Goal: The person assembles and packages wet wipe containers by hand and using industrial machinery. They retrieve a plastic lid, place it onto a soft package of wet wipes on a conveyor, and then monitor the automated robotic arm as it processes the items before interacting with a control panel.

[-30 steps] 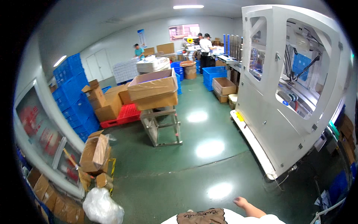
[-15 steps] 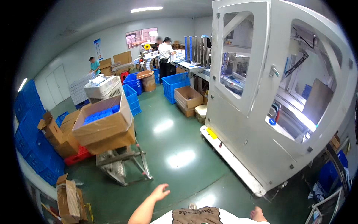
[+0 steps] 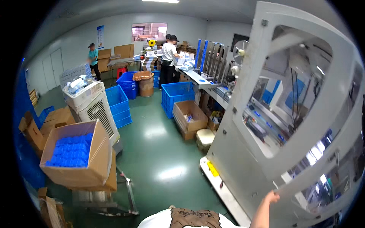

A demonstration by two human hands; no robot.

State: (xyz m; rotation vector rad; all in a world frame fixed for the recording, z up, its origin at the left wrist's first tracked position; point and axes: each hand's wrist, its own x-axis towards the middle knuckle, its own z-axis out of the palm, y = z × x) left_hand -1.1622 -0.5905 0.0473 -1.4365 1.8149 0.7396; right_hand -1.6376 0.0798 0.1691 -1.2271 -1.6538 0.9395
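Note:
My right hand (image 3: 271, 197) is raised at the lower right, in front of the side of a large light-grey machine cabinet (image 3: 228, 167). Its small, blurred fingers are bent toward the cabinet. Whether they touch or grip the panel cannot be made out. My left hand is out of the picture. Through the cabinet's window, rails and small blue parts (image 3: 268, 124) show. At the left, an open cardboard box (image 3: 102, 154) full of blue pieces (image 3: 70, 150) rests on a metal-framed stand (image 3: 131, 193).
A white air cooler (image 3: 93, 102) and blue crates (image 3: 118, 106) stand at the left. Along the right are a blue crate (image 3: 176, 95), a cardboard box (image 3: 190, 114) and a stool (image 3: 205, 140). The cabinet's white base ledge (image 3: 224, 195) juts out. Several people work at the back.
The view has moved forward and turned, so the cabinet looms larger. My right hand has risen beside it. My left hand, earlier spread over the floor, has left the picture.

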